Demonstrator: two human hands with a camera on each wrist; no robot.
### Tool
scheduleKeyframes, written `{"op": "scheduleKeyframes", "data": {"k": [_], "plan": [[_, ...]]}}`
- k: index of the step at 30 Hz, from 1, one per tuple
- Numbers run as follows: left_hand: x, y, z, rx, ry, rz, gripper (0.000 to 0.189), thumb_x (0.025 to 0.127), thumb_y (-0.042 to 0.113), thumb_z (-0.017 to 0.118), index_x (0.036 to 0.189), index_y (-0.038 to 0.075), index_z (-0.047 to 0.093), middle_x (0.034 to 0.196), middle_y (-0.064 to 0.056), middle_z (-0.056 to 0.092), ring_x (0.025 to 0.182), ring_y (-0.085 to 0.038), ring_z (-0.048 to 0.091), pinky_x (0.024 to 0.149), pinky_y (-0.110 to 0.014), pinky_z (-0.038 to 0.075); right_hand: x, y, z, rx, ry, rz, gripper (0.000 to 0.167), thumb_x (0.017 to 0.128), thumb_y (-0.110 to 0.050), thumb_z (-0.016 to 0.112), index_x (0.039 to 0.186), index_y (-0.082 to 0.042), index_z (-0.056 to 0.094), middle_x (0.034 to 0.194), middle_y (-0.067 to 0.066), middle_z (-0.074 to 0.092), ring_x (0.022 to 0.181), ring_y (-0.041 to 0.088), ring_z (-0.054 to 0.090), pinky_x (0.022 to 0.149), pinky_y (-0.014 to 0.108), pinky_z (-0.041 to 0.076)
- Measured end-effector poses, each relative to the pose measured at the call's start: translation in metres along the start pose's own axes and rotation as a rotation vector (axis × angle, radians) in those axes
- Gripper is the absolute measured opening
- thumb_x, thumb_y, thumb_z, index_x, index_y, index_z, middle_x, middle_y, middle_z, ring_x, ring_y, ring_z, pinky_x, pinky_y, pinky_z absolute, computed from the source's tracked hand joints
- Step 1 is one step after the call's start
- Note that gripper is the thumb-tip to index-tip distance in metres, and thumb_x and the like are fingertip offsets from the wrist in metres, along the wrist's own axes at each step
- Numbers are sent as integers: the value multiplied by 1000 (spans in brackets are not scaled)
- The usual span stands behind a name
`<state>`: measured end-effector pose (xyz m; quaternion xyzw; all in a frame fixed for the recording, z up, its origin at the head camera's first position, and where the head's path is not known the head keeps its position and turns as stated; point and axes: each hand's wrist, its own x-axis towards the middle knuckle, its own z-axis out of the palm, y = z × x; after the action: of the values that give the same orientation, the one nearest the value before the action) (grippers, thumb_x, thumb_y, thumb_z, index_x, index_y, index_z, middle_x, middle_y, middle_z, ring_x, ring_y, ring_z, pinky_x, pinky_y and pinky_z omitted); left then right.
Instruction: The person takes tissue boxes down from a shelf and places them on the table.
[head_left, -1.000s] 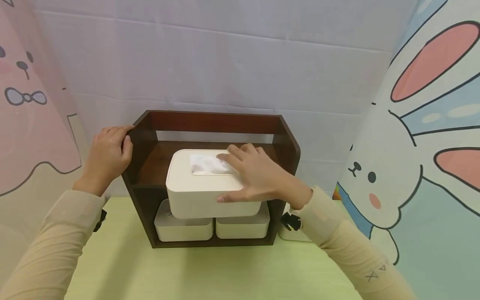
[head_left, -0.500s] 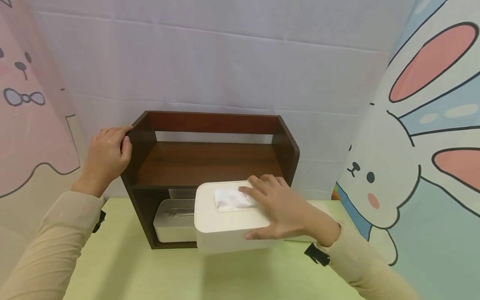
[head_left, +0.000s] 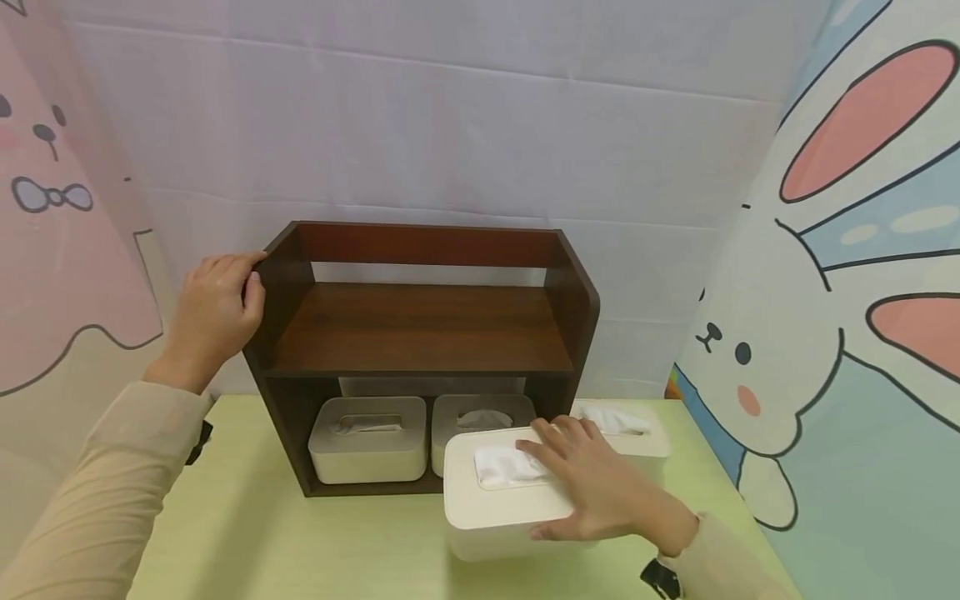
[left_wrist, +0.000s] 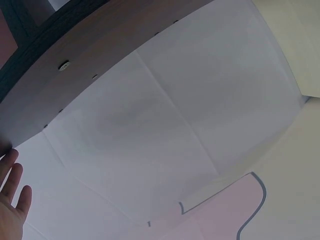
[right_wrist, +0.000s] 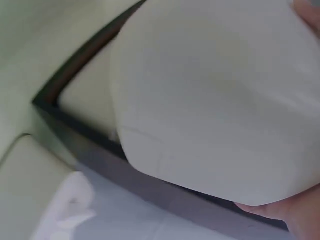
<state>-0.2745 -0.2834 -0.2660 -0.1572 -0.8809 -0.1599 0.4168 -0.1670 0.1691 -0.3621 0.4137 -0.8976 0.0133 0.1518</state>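
Observation:
My right hand (head_left: 600,492) spans a white tissue box (head_left: 498,500) at its right end, thumb on the front side and fingers over the top toward the back. A tissue shows in the slot of its lid. The box hangs over the green table in front of the shelf's lower right, its pale side filling much of the right wrist view. At the top of the left side panel, my left hand (head_left: 213,317) grips the dark brown wooden shelf (head_left: 420,329). Its fingertips (left_wrist: 12,180) meet the panel's edge in the left wrist view.
Two tissue boxes with grey lids, one left (head_left: 367,450) and one right (head_left: 450,410), sit in the shelf's lower compartment. Another white tissue box (head_left: 641,437) stands just right of the shelf, partly behind my right hand. Printed cloth hangs at both sides, with a white cloth behind.
The held tissue box has moved from before the upper board down and to the right, toward the table's front. My left hand has stayed on the shelf.

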Motion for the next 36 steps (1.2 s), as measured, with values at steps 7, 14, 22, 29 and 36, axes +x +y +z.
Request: {"op": "scheduleKeyframes", "data": {"k": [7,14,22,29,36], "plan": [[0,0,1,-4,8,-1,32,90,9,40,113,-4,58,107,-26,60,99,-44,49,82,-59,35,-33,15,35,12,32,59,87,68,-74,55,133,-17,44,133,11,48,115,30,44,90,50,37],[-1,1,0,-16,7,-7,32,91,9,39,113,-4,58,107,-26,60,100,-44,49,83,-58,35,-65,31,61,40,42,142,85,67,-71,59,131,-17,46,130,11,50,112,29,45,87,53,37],[0,1,0,-10,-7,-15,33,91,10,38,114,-4,57,110,-26,59,102,-43,49,85,-58,35,-97,49,82,29,51,222,83,64,-70,62,126,-16,52,128,13,52,111,33,46,86,53,35],[1,3,-1,-16,-31,-28,33,92,12,38,115,-3,57,112,-26,58,105,-43,48,87,-58,34,-115,61,91,13,61,252,81,63,-67,65,123,-13,54,124,15,53,108,34,47,81,50,34],[1,4,-2,-23,-36,-32,33,92,12,38,115,-3,57,113,-26,58,105,-43,47,86,-58,34,-124,72,98,-24,80,244,81,63,-69,63,120,-12,56,120,14,54,105,33,47,78,48,34]]}}
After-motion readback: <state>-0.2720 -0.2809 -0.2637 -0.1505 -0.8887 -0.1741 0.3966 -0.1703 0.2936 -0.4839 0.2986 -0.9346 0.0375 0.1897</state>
